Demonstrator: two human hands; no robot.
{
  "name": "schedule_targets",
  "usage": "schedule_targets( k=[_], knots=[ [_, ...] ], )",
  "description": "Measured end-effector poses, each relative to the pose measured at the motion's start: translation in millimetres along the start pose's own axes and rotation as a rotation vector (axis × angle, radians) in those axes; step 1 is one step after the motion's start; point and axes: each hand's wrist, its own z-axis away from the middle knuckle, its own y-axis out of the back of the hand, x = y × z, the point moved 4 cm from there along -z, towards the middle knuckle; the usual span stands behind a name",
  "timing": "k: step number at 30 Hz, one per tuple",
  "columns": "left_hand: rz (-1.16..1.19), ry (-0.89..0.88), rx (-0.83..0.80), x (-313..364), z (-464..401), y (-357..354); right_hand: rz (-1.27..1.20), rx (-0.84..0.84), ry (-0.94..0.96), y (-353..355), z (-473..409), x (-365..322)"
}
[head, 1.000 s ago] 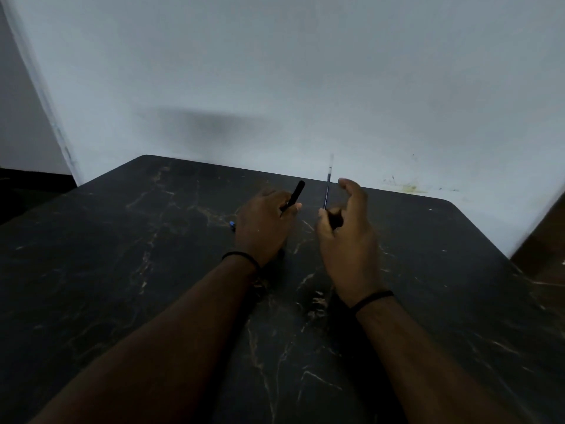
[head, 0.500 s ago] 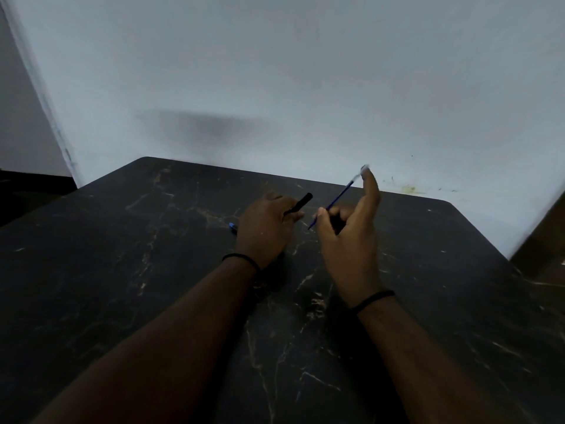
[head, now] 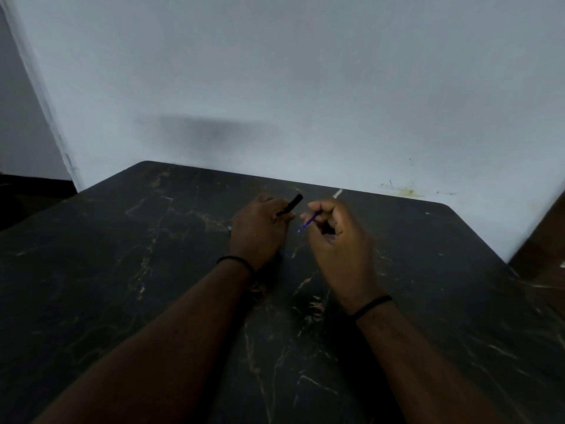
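Observation:
My left hand (head: 260, 229) rests on the dark marble table (head: 122, 270) and grips a black pen barrel (head: 290, 204), whose end sticks out up and to the right of the fingers. A small blue bit shows at the left edge of that hand. My right hand (head: 339, 240) is beside it, fingers curled round a thin blue pen refill (head: 310, 221). The refill's tip points down-left toward the left hand, and its clear far end (head: 337, 193) pokes out behind the fingers. Something dark sits in the right palm; I cannot tell what it is.
A pale wall (head: 305, 87) rises straight behind the table's far edge, with a yellowish stain (head: 406, 191) low on the right. The table's rounded far corners are in view. A dark floor lies to the left, a brown surface at the right edge.
The refill stood upright in my right hand, then tilted over; now it lies low, tip toward the left hand. My right fingers have curled round it. The left hand has barely moved.

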Motion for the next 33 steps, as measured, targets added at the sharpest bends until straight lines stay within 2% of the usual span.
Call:
schedule_targets(
  k=[7,10,15,27,33],
  knots=[
    [-0.024,-0.034,-0.018,4,1,1,-0.053,0.136,0.195,4,4,-8],
    [-0.022,-0.042,-0.013,3,1,0,-0.069,0.181,0.224,5,3,-10],
    [0.011,-0.051,0.013,5,1,1,-0.063,0.228,0.213,7,2,-8],
    [-0.033,-0.114,-0.036,10,2,4,-0.114,0.232,0.047,10,1,0],
    [-0.056,-0.187,-0.059,18,3,5,-0.116,0.215,0.064,8,3,-5]
  ],
)
